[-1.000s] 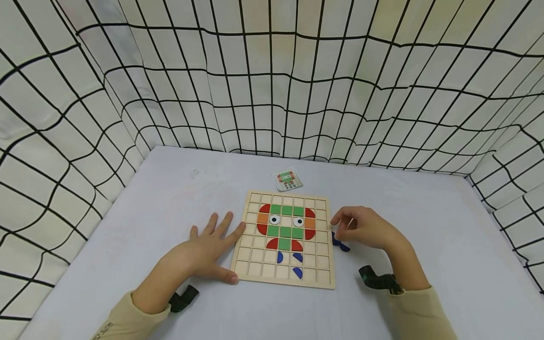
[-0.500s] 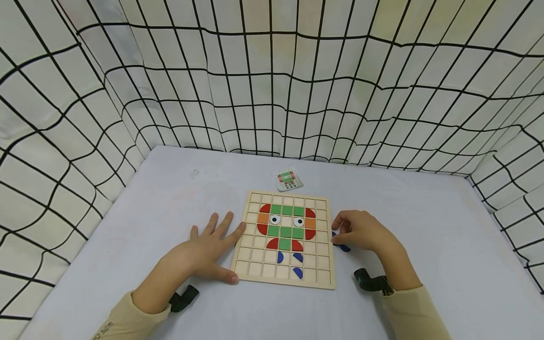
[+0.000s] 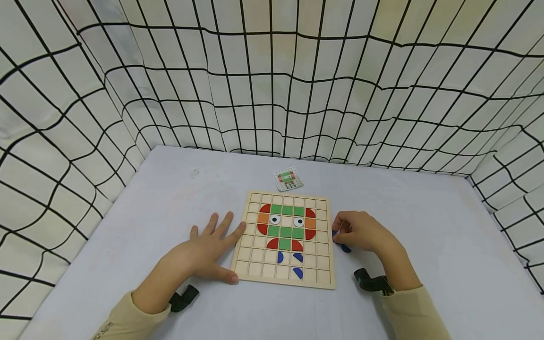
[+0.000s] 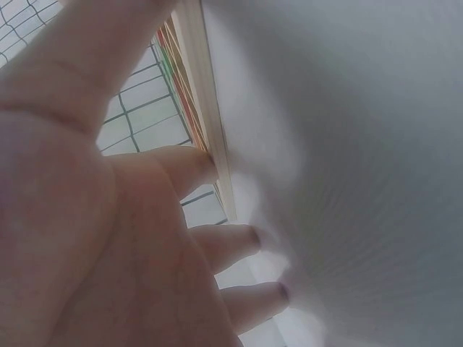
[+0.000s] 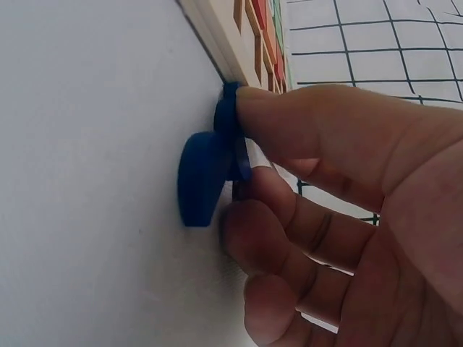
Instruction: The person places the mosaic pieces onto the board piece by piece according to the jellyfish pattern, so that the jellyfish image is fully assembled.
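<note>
A wooden grid board [image 3: 259, 270] lies flat on the white table, with red, green and orange pieces and two eye discs set in it. Blue half-round pieces [image 3: 280, 257] sit in its lower squares. My left hand [image 3: 206, 255] is spread flat along the board's left side, fingertips and thumb right at the edge. By the right edge, my right hand [image 3: 363, 231] has thumb and fingers curled at a blue half-round piece [image 5: 226, 116], pinching it close over the table. Another blue half-round piece [image 5: 201, 181] lies just beside those fingertips, partly overlapping it in the right wrist view.
Behind the board lies a small printed card [image 3: 287, 179] with a matching coloured pattern. Black netting [image 3: 272, 74] over white cloth encloses the back and sides of the table [image 3: 425, 226]. Black wrist-camera mounts [image 3: 184, 298] jut out beside each forearm.
The right hand has shifted slightly down and its thumb has come onto the blue pieces beside the board, nudging the loose one a little. My left hand and the board have stayed put.
</note>
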Available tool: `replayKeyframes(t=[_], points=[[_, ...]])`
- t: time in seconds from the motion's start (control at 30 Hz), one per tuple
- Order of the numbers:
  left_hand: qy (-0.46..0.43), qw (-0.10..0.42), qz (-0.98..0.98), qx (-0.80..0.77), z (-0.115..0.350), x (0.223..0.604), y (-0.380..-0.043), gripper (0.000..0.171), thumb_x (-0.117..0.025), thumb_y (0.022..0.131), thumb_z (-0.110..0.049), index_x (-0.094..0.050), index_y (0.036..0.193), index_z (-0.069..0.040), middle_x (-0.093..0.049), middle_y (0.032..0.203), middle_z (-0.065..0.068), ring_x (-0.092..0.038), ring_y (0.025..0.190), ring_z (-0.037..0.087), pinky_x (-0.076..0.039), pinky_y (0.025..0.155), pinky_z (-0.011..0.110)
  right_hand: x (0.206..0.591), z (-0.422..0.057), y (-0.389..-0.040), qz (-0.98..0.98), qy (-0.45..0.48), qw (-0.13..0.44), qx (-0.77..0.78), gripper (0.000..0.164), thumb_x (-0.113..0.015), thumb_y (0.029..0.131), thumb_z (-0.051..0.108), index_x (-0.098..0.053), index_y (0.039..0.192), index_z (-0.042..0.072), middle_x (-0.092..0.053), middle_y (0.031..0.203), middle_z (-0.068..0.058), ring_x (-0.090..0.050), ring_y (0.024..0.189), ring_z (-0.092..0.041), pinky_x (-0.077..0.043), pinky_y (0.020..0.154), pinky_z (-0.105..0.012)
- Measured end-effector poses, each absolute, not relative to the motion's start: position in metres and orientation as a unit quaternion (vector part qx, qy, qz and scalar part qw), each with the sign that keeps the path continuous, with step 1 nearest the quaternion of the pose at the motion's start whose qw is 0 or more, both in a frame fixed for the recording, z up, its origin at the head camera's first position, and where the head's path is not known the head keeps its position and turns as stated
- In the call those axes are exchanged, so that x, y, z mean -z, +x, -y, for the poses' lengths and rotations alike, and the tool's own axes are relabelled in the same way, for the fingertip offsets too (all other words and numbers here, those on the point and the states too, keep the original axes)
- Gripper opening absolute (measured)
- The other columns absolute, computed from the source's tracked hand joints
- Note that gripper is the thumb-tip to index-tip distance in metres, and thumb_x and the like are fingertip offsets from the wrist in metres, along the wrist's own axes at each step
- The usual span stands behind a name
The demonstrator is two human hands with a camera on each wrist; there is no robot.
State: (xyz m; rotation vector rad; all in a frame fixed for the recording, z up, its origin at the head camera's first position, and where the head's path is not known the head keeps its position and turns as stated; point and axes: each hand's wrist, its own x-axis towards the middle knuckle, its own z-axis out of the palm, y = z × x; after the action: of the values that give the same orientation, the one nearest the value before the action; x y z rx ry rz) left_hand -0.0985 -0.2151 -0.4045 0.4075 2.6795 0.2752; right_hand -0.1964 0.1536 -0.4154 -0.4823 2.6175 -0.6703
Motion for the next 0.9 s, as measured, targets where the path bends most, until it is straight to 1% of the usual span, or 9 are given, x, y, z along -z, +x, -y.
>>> replayKeyframes(t=[0.2,0.5,0.7,0.77,0.9], points=[[0.145,0.208,-0.962,-0.099,0.2144,0.4043,-0.0988,0.120,-0.080,0.066,-0.068,-0.023,0.160,-0.020,-0.006,0.166,0.021,-0.002,0.149,0.054,-0.011,0.101,0.084,0.4144,-0.1528,-0.1949,-0.930,-0.177,0.194,0.258,0.020,-0.078,0.083,0.013,-0.059,0.088,0.014,-0.058,0.075,0.000,-0.054,0.068,-0.017,-0.045,0.060,-0.031],[0.146,0.209,-0.962,-0.100,0.2146,0.4031,-0.0986,0.120,-0.079,0.067,-0.068,-0.023,0.160,-0.020,-0.005,0.167,0.021,-0.002,0.149,0.054,-0.011,0.101,0.084,0.4134,-0.1503,-0.1939,-0.942,-0.152,0.185,0.236,0.021,-0.079,0.083,0.019,-0.065,0.097,0.012,-0.059,0.076,0.000,-0.053,0.066,-0.016,-0.044,0.059,-0.031],[0.142,0.211,-0.962,-0.102,0.2146,0.4034,-0.0981,0.120,-0.079,0.067,-0.068,-0.022,0.160,-0.021,-0.005,0.167,0.020,-0.001,0.149,0.053,-0.011,0.101,0.084,0.4125,-0.1511,-0.1946,-0.942,-0.157,0.188,0.229,0.014,-0.074,0.085,0.016,-0.066,0.097,0.013,-0.059,0.076,-0.001,-0.053,0.067,-0.016,-0.044,0.058,-0.031],[0.142,0.211,-0.962,-0.102,0.2147,0.4037,-0.0983,0.120,-0.079,0.067,-0.069,-0.022,0.161,-0.021,-0.004,0.167,0.020,0.000,0.149,0.053,-0.010,0.101,0.084,0.4117,-0.1519,-0.1943,-0.939,-0.162,0.193,0.235,0.016,-0.075,0.085,0.015,-0.066,0.098,0.012,-0.059,0.076,-0.001,-0.053,0.067,-0.016,-0.044,0.059,-0.031],[0.143,0.210,-0.962,-0.102,0.2148,0.4042,-0.0984,0.120,-0.079,0.066,-0.069,-0.022,0.160,-0.020,-0.004,0.167,0.020,0.000,0.149,0.053,-0.010,0.101,0.084,0.4118,-0.1522,-0.1942,-0.934,-0.168,0.194,0.249,0.023,-0.080,0.081,0.016,-0.065,0.097,0.011,-0.058,0.075,-0.001,-0.053,0.066,-0.016,-0.044,0.059,-0.031]])
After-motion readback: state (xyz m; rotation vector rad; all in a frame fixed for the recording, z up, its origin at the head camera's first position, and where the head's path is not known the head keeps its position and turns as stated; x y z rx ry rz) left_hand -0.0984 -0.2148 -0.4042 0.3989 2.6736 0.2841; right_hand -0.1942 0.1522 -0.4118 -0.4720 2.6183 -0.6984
